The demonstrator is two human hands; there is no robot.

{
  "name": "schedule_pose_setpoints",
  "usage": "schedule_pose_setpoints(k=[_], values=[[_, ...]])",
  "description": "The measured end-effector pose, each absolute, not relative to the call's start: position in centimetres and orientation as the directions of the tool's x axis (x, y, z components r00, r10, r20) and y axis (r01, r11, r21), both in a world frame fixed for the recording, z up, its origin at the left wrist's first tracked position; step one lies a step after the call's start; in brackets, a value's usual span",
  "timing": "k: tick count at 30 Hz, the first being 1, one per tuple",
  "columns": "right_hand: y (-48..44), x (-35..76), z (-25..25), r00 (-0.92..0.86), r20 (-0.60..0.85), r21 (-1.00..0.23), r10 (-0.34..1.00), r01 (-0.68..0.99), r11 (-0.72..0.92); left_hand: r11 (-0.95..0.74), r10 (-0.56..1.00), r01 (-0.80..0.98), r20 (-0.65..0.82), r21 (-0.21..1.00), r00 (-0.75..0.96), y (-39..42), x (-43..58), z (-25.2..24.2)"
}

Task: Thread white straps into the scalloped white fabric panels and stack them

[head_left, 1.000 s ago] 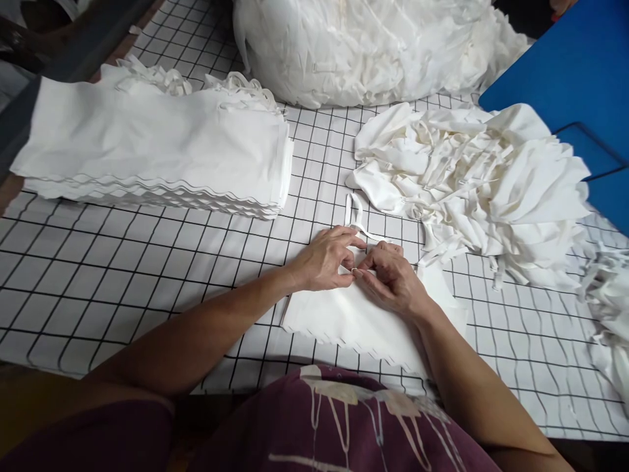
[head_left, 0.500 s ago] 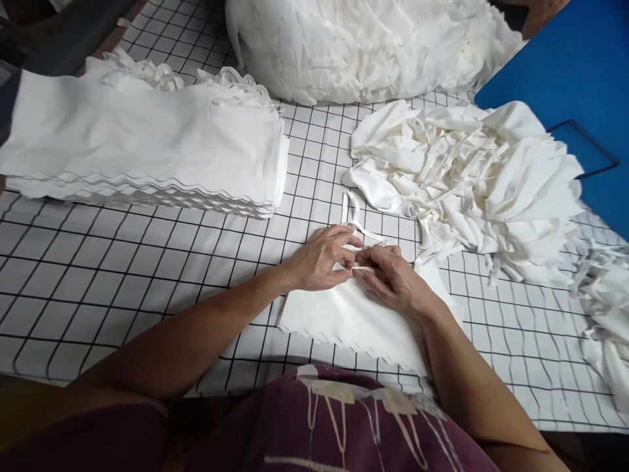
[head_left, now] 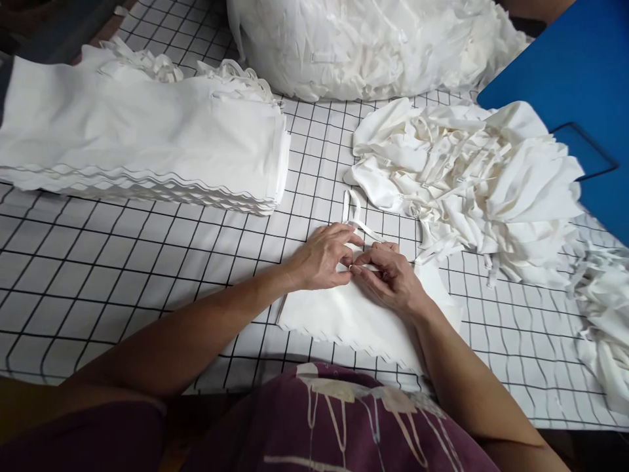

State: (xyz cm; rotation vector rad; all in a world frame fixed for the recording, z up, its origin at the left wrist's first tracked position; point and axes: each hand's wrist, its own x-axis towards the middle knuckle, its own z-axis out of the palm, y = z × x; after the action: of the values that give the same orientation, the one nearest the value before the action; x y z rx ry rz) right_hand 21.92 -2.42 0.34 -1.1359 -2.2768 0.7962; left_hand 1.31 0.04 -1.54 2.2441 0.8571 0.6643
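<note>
A white camisole-like garment with thin straps and a wavy hem lies flat on the checked cloth in front of me. Over its upper part, my left hand pinches the white fabric edge between thumb and fingers. Right beside it, my right hand is closed on the same narrow edge, fingertips almost touching the left ones. One thin strap loops out beyond my hands. What exactly sits between the fingertips is mostly hidden.
Neatly stacked white garments lie at the left. A rumpled heap of white garments is at the right, with another pile at the far right edge. Behind stand a stuffed clear plastic bag and a blue panel.
Both hands stay at the garment's upper edge, with only small finger movements; the fingertips are slightly closer together. The view has shifted a little.
</note>
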Motion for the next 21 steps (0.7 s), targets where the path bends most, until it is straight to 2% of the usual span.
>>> schedule_pose_setpoints(k=[21], values=[[-2.62,21.85,-0.19,-0.503,0.180,-0.686,0.845,0.552,0.475,-0.562,0.726,0.390,0.210,0.729,0.655,0.12,1.37,-1.60]])
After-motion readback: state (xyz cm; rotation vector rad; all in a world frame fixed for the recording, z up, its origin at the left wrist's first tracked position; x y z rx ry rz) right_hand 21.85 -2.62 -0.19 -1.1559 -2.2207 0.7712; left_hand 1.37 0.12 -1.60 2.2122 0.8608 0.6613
